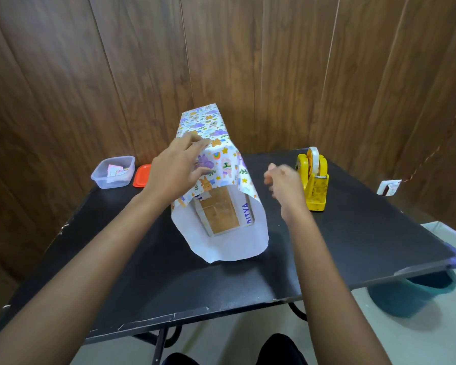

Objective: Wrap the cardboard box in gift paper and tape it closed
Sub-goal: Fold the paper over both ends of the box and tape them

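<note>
The cardboard box (219, 210) lies on the black table (142, 280), its near end showing brown inside a tube of gift paper (216, 127). The paper is white with colourful cartoon prints, and its plain white underside juts out toward me. My left hand (178, 167) lies flat on top of the paper with straight fingers, pressing the overlap down. My right hand (283, 184) hovers between the box and the yellow tape dispenser (313, 180), blurred, with fingers curled; whether it pinches a piece of tape I cannot tell.
A clear plastic tub (113, 172) with paper scraps and its orange lid (142, 175) sit at the table's back left. Wood-panelled wall stands close behind. A teal bin (416, 293) stands on the floor under the table's right corner.
</note>
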`<move>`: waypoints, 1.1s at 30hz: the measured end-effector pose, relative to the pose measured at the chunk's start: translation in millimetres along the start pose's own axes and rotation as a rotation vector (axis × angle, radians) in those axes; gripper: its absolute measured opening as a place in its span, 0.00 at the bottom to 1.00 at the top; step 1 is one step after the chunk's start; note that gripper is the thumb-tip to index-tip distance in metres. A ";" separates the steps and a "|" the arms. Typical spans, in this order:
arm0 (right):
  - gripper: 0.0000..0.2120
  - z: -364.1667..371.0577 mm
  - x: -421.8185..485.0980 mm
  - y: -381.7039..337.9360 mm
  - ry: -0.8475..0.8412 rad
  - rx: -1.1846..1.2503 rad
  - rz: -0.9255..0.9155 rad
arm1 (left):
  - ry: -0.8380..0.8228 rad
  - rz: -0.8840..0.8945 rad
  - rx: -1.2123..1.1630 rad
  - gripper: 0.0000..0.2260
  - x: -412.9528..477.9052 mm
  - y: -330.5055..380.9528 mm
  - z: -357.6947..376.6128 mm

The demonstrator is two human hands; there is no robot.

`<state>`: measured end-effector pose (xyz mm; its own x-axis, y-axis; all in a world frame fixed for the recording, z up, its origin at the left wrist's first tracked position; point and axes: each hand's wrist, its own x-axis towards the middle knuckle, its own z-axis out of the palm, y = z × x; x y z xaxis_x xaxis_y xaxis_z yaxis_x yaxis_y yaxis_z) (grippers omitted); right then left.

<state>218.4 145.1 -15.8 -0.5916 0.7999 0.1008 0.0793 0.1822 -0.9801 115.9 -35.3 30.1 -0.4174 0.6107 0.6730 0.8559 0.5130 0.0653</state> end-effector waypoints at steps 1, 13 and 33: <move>0.16 5.4 5.3 12.1 -0.091 0.025 0.143 | -0.009 -0.040 -0.026 0.26 -2.7 -5.5 -2.1; 0.20 -3.6 7.8 19.8 -0.536 0.490 0.476 | -0.005 -0.448 -0.723 0.26 -49.4 -31.1 2.3; 0.21 -1.0 12.8 -121.8 -0.753 -0.541 -0.332 | 0.055 -1.169 -1.921 0.10 -100.0 64.9 102.6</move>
<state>201.9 133.6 105.1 -0.9919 0.1212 0.0374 0.0618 0.7191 -0.6921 181.9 -1.2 -108.6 -0.8236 0.5409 -0.1706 -0.4819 -0.5088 0.7134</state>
